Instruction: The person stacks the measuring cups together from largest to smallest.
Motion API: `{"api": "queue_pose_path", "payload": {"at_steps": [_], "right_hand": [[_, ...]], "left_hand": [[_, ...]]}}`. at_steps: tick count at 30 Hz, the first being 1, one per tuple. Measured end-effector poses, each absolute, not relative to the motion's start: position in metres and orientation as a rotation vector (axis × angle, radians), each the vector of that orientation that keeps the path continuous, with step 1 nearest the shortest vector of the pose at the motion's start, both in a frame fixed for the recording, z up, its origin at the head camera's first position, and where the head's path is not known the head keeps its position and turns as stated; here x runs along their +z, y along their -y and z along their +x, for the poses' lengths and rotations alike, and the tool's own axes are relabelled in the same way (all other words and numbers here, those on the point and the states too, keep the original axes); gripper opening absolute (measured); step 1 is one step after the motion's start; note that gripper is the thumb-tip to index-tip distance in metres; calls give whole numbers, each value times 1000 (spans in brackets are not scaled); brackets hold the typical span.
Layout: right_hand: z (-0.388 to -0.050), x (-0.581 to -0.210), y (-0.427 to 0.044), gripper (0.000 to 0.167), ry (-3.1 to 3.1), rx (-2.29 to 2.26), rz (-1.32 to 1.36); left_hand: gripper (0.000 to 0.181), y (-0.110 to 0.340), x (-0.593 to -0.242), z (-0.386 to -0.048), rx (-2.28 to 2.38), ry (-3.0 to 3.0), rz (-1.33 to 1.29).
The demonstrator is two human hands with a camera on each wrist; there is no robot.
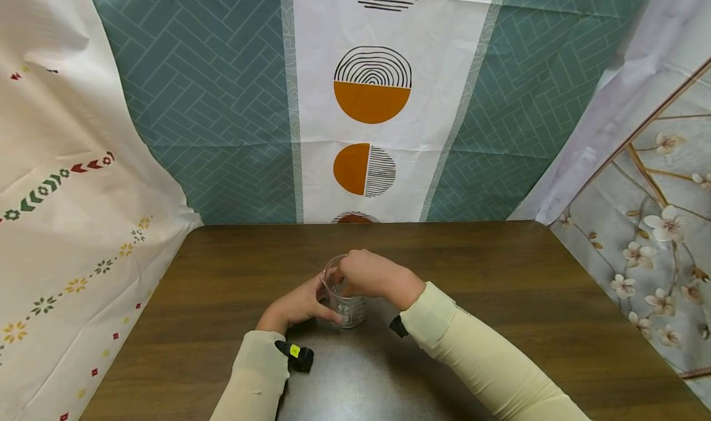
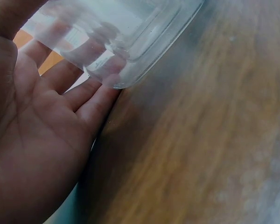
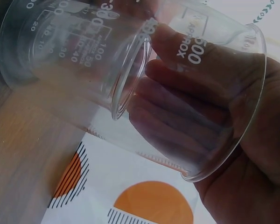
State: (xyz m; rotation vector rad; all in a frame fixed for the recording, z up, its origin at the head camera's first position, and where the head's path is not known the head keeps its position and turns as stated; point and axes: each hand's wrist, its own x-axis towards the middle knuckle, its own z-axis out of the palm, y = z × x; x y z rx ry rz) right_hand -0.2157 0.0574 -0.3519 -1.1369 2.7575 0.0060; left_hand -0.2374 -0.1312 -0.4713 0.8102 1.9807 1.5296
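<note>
A large clear glass beaker stands on the table, with white graduation marks up to 500 seen in the right wrist view. My left hand grips it from the left, thumb on the near side; in the left wrist view the fingers lie against the glass near its base. Inside sits a smaller glass beaker with its own white marks; whether more are nested in it I cannot tell. My right hand reaches down through the large beaker's mouth, and its thumb and fingers pinch the smaller beaker's rim.
The dark wooden table extends around the beakers on all sides. Behind it hangs a teal and white patterned cloth. A cream cloth borders the left side, and a floral cloth the right.
</note>
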Motion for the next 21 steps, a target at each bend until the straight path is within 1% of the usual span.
{"api": "queue_pose_path", "payload": {"at_steps": [6, 14, 21], "right_hand": [[-215, -351, -58, 24, -2755, -2, -1126], [-221, -351, -52, 27, -2707, 0, -1256], [-221, -354, -52, 28, -2679, -100, -1334]], "left_hand": [[103, 131, -473, -239, 1515, -1983, 820], [105, 138, -471, -239, 1504, -1987, 802], [100, 141, -467, -235, 1436, -2049, 814]]}}
